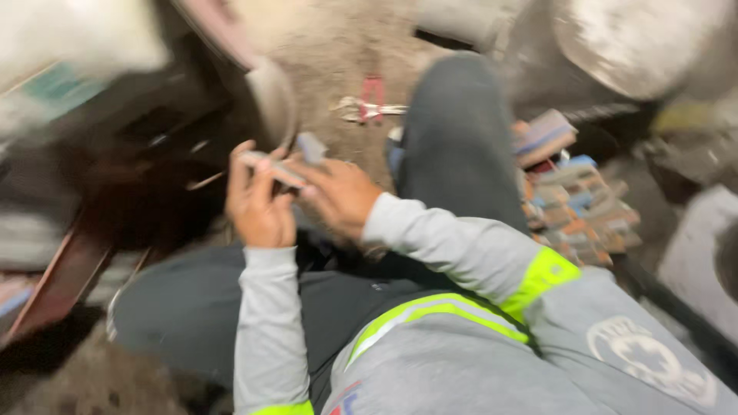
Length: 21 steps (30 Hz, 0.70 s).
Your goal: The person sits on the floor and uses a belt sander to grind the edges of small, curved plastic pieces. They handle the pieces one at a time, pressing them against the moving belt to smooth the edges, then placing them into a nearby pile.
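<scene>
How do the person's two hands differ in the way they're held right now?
The left hand stands more upright, fingers curled round a flat grey piece. The right hand lies flatter, reaching in from the right, fingertips at the same piece. Both are bare, with grey sleeves. Blur hides the finer grip.

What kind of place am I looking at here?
Probably a rough workshop or repair yard, though the picture is blurred: a dirt floor, metal tools lying on it, a pile of small worn blocks, and both hands on a small grey part.

left hand curled, right hand beside
</scene>
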Tool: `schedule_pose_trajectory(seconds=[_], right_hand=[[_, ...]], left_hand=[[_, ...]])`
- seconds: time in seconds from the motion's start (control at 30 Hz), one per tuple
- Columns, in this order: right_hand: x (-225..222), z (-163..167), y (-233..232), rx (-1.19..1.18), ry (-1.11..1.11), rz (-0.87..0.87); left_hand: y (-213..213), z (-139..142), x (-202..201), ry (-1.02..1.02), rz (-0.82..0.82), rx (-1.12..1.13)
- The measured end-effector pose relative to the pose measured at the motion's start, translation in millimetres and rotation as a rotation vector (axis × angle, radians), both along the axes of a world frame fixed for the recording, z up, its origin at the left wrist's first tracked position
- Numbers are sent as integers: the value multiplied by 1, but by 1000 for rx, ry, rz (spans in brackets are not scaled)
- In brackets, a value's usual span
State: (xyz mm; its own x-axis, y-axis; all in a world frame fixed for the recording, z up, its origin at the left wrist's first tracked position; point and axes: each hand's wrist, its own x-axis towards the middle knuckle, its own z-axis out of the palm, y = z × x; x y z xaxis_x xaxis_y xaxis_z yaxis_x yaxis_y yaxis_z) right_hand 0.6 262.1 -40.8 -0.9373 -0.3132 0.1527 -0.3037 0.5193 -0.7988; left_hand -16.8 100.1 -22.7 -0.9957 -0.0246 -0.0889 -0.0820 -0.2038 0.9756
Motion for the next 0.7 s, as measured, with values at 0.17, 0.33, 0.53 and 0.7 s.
schedule_pose_trajectory(seconds=[0.17, 0.33, 0.53, 0.7], right_hand=[[8, 42, 14, 171, 279, -204], [25, 88, 76, -39, 286, -342], [92, 79, 255, 6, 232, -923], [144, -25, 347, 310, 213, -1275]], left_hand=[[46, 16, 13, 61, 23, -54], [62, 47, 27, 249, -217, 26], [41, 44, 13, -13, -156, -106], [13, 34, 8, -57, -100, -191]])
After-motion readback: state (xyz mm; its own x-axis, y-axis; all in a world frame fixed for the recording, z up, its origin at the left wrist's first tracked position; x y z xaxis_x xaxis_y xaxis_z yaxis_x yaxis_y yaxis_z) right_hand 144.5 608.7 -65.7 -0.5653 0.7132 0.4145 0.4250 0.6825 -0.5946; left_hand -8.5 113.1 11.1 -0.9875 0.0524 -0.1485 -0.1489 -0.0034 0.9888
